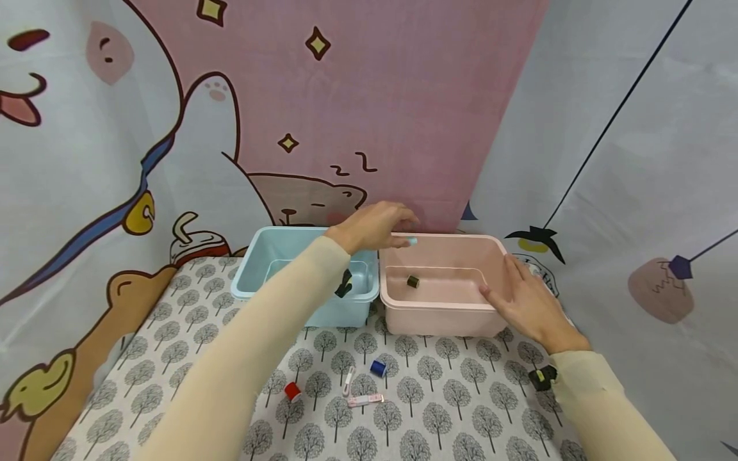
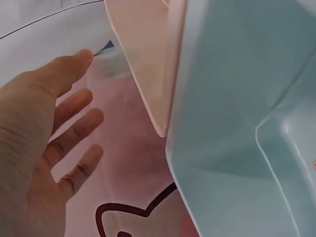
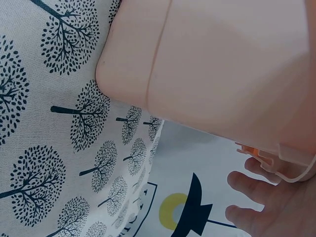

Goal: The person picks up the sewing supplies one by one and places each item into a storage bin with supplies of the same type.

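My left hand (image 1: 377, 225) is over the gap between the blue bin (image 1: 305, 310) and the pink bin (image 1: 444, 319), near their back rims. Its fingers are spread and fairly straight. Right at its thumb tip is a small pale-blue thing (image 1: 412, 241), which shows as a translucent blur (image 2: 114, 61) apart from the thumb in the left wrist view. My right hand (image 1: 533, 307) holds the pink bin's right side, thumb over the front corner rim and fingers outside by the handle clip (image 3: 276, 163). A small dark green spool-like piece (image 1: 412, 282) lies inside the pink bin.
In front of the bins, on the tree-print cloth (image 1: 438, 419), lie a red spool (image 1: 292, 391), a blue spool (image 1: 378, 368), a slim white piece (image 1: 348, 380) and a pinkish-white stick-shaped packet (image 1: 366, 400). A printed curtain (image 1: 403, 115) hangs close behind the bins.
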A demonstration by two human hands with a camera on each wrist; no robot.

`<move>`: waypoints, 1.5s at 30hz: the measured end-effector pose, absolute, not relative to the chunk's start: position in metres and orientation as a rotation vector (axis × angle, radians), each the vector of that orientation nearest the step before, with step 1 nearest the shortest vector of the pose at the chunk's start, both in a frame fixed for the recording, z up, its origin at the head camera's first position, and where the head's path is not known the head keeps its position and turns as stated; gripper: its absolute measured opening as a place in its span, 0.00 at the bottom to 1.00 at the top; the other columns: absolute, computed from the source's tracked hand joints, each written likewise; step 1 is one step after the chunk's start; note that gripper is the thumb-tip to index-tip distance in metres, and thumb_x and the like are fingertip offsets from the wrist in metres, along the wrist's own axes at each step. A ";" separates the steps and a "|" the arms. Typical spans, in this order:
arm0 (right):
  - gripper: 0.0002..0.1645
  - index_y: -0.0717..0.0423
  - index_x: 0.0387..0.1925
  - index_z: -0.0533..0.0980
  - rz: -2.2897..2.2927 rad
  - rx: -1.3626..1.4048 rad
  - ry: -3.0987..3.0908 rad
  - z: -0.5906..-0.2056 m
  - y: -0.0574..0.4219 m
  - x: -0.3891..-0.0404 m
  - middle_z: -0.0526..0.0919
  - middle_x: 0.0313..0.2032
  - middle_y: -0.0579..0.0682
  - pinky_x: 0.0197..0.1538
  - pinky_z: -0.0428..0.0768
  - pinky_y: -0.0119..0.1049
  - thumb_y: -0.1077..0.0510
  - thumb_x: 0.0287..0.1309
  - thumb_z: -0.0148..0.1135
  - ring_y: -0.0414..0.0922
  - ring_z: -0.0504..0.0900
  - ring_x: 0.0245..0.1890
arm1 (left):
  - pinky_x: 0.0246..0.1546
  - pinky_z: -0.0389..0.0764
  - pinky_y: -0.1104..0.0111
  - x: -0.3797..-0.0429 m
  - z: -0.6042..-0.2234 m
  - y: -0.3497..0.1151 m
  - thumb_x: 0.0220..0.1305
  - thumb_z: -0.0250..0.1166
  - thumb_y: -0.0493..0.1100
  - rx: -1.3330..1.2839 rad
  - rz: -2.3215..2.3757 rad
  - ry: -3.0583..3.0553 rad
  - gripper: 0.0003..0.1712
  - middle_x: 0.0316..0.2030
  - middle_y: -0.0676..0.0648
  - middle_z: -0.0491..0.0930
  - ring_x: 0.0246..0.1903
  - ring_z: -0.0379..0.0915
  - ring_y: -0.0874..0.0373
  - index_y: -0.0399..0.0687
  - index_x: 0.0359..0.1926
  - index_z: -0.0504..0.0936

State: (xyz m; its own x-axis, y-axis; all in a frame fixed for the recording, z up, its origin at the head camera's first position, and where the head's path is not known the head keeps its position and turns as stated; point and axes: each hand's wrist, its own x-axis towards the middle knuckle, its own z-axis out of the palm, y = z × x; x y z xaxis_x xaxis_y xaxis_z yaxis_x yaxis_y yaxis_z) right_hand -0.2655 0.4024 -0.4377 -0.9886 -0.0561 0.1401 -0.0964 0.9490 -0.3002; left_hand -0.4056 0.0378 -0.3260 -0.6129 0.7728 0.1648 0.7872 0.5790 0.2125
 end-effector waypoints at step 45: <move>0.68 0.64 0.95 0.38 0.479 0.142 -2.961 -0.439 0.404 -0.268 0.46 0.92 0.78 0.87 0.51 0.87 0.21 0.85 0.49 0.87 0.55 0.86 | 0.76 0.87 0.57 -0.352 -0.339 0.015 0.86 0.71 0.57 -1.430 -0.305 -2.642 0.23 0.69 0.52 0.90 0.66 0.89 0.53 0.55 0.72 0.90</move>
